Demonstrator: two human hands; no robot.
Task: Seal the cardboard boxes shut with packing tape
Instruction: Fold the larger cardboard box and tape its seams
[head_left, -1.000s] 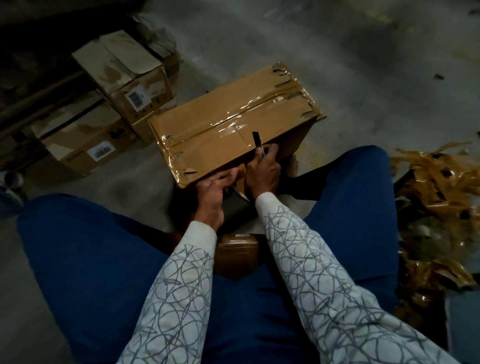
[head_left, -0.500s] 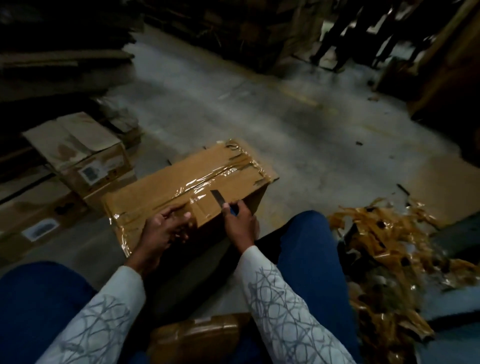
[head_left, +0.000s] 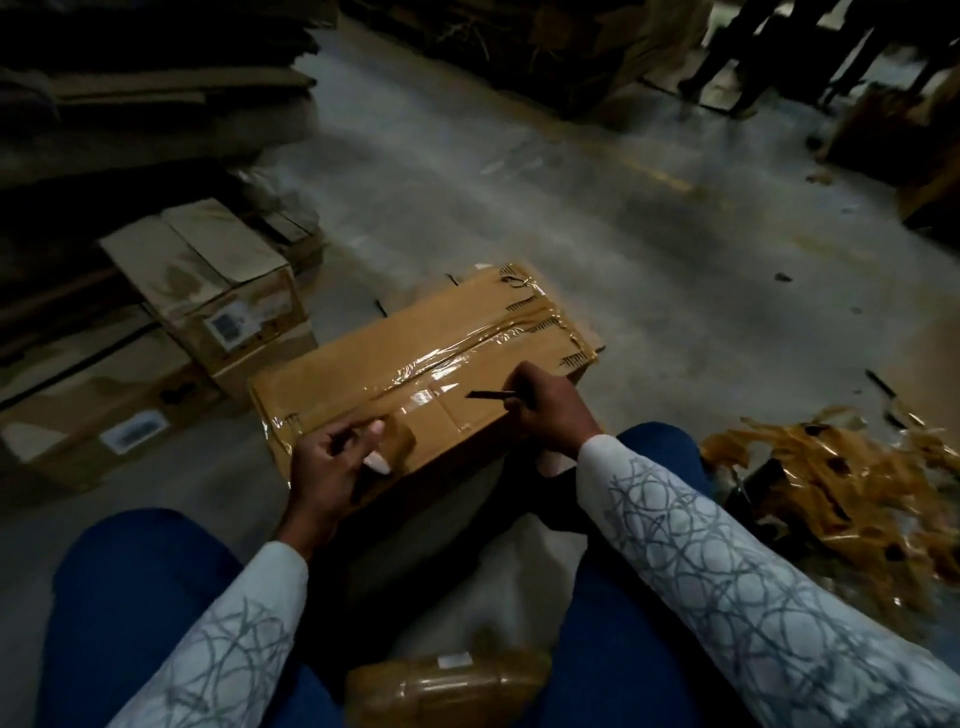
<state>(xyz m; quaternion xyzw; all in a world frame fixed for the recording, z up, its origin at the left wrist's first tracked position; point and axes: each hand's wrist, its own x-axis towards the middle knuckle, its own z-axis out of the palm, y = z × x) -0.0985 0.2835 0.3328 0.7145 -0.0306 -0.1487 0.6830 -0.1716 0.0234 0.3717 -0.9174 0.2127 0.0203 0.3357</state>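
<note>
Fingers (head_left: 358, 441) of the left hand (head_left: 324, 467) are curled on a loose end of tape (head_left: 402, 441) at the near edge of the box (head_left: 415, 364). The right hand (head_left: 550, 415) is closed round a thin dark blade (head_left: 488, 395) whose tip points across the lid.

The box stands on the floor (head_left: 519, 208) between the seated person's knees, flaps down, with a glossy strip already along the middle seam. From where I stand it looks stiff enough to take a firm press on the lid, though the far corners are scuffed and torn. How heavy it is I can't tell. To turn it I would take it by two opposite bottom edges, not by the taped top, which looks slick.

The roll of tape (head_left: 447, 680) lies in the lap, near to hand, and is best held through its core. The loose end is thin and sticky and will likely fold on itself, so it wants holding taut by its corner and smoothing flat from the seam outwards. The blade is small and looks sharp, and is safest gripped well back from the tip.
</note>
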